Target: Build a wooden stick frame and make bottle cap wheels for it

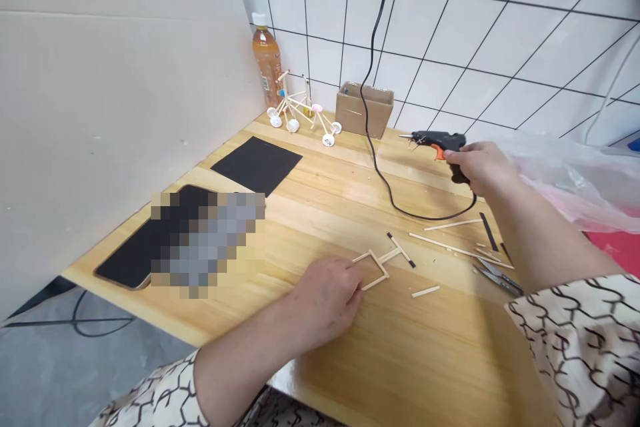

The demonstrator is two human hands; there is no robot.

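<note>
My right hand (pixel 483 163) is wrapped round the grip of a black hot glue gun (pixel 443 139) with an orange trigger, held over the right side of the table. Its nozzle points left, and thin strands of glue hang near the tip. Low at the middle, my left hand (pixel 330 293) pinches the near end of a small frame of thin wooden sticks (pixel 379 261). A crosspiece with black ends sticks out from the frame's far side. The left fingertips are partly hidden. A short loose stick (pixel 425 291) lies right of the frame.
Longer sticks (pixel 450 247), a black strip (pixel 489 231) and thread snips (pixel 497 273) lie at right. The gun's cord (pixel 383 177) crosses the table. Behind stand a cardboard box (pixel 364 113), a stick model with white wheels (pixel 300 107) and a bottle (pixel 267 60). Black sheet (pixel 257 165) and phone (pixel 130 250) lie left.
</note>
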